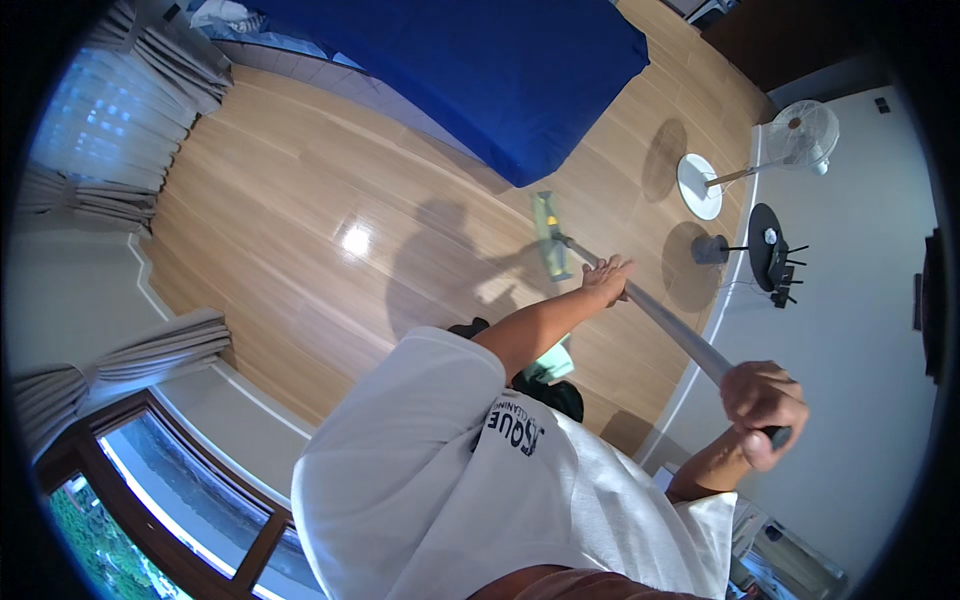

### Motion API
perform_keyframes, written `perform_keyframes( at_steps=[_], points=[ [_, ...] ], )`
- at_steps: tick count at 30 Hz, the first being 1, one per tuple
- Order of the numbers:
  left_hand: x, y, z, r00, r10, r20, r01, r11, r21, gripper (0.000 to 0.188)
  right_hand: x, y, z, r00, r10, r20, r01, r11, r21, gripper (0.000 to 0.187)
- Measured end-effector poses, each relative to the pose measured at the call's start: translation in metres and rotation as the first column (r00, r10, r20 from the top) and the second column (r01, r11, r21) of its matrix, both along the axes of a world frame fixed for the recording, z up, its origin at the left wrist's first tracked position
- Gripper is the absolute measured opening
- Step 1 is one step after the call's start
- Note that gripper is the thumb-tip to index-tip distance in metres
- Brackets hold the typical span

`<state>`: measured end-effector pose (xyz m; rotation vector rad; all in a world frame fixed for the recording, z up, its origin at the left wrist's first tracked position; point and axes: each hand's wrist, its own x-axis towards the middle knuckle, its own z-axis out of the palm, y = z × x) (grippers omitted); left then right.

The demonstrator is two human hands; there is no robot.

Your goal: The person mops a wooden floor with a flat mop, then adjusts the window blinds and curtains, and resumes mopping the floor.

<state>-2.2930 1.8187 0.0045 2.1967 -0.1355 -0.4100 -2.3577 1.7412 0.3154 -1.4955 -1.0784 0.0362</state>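
A flat mop with a long grey pole [675,322] slants across the middle right. Its narrow pale-green head [548,238], with a yellow part at the centre, is on the wood floor near the bed's corner. My left hand [607,281] grips the lower pole, its fingers partly blurred. Around the top end of the pole, by the black tip, my right hand [765,405] is closed. The left arm stretches across in front of my white shirt; the right elbow is bent. Below the left forearm, a light-green cloth [550,362] shows beside dark footwear.
A bed with a dark blue cover [480,75] juts into the room ahead. On the right stand a white pedestal fan [700,187] and a small round black table [768,248] with a router, near the wall. Grey curtains [165,355] and a window are at left.
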Motion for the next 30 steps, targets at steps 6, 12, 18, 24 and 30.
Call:
perform_keyframes(
  at_steps=[6, 12, 18, 24, 30],
  points=[
    [-0.017, 0.063, -0.059, 0.987, -0.032, 0.158, 0.024, 0.998, 0.052, 0.050, 0.009, -0.083, 0.046, 0.969, -0.113, 0.218, 0.115, 0.993, 0.004, 0.015],
    [-0.158, 0.224, -0.143, 0.831, 0.366, -0.418, -0.172, 0.885, 0.433, 0.069, -0.033, -0.188, 0.148, 0.958, -0.063, 0.280, 0.118, 0.976, -0.182, 0.017],
    [-0.323, 0.313, -0.167, 0.576, 0.662, -0.480, -0.289, 0.714, 0.637, 0.061, -0.060, -0.252, 0.183, 0.955, 0.076, 0.288, -0.014, 0.977, -0.212, 0.038],
    [-0.414, 0.289, -0.184, 0.447, 0.745, -0.495, -0.355, 0.655, 0.667, 0.063, -0.019, -0.308, 0.058, 1.000, 0.018, 0.013, -0.019, 0.990, 0.141, 0.041],
    [-0.362, 0.222, -0.177, 0.530, 0.724, -0.442, -0.490, 0.687, 0.537, 0.066, 0.018, -0.277, -0.036, 0.583, -0.756, -0.299, 0.794, 0.451, 0.407, 0.018]
  ],
)
